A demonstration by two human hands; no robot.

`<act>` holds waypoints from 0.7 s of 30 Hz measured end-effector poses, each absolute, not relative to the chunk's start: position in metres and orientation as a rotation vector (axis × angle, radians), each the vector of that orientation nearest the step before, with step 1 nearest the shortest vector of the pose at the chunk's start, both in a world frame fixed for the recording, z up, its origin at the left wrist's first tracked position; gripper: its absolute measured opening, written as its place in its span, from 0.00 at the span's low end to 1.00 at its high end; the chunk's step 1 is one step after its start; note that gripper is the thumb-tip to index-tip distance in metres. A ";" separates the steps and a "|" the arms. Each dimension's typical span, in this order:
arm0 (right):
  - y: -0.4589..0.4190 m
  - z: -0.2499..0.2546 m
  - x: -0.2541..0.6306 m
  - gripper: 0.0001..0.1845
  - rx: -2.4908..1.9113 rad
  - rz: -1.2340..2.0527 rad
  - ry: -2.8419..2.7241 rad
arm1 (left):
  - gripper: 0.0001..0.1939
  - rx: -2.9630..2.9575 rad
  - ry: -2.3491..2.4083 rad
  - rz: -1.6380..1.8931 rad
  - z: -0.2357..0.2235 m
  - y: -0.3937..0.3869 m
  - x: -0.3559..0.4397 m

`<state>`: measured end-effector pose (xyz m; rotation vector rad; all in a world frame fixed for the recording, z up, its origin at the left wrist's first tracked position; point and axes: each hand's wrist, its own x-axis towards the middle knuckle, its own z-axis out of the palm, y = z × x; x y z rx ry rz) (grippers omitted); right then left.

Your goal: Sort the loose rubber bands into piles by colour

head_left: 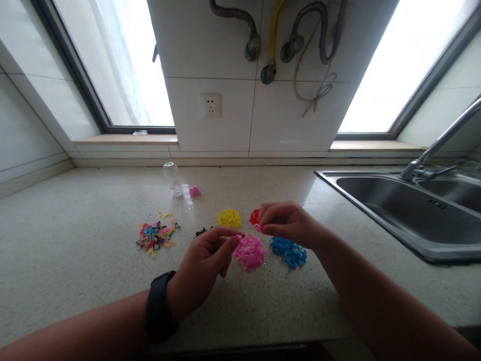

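Observation:
My left hand [206,258], with a dark watch on its wrist, pinches a small pink rubber band [239,236] between thumb and forefinger. It is just left of the pile of pink rubber bands [250,252]. Between the fingertips of my right hand [282,220] is another pink band [258,227]. That hand partly covers a red pile [254,216]. Below it lies a blue pile [288,251]. A yellow pile [229,218] sits behind the pink one. Black bands [203,231] are mostly hidden behind my left hand. Further left is a mixed-colour pile [156,236].
A clear bottle [172,179] stands upside down at the back, beside a pink cap [194,191]. On the right a steel sink [376,205] with a faucet [417,168] is set into the speckled counter [93,225]. The tiled wall holds a socket [211,105] and hoses.

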<state>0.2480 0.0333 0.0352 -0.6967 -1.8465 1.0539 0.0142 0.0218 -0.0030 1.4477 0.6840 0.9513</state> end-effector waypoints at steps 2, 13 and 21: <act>0.034 0.036 0.248 0.05 -0.716 1.043 -1.844 | 0.17 1.448 0.692 0.958 -0.004 0.022 0.014; 0.038 0.032 0.252 0.08 -1.113 0.634 -2.368 | 0.20 1.451 0.768 0.999 0.001 0.019 0.013; 0.039 0.027 0.253 0.07 -1.199 0.532 -2.615 | 0.18 1.433 0.749 1.000 0.000 0.022 0.016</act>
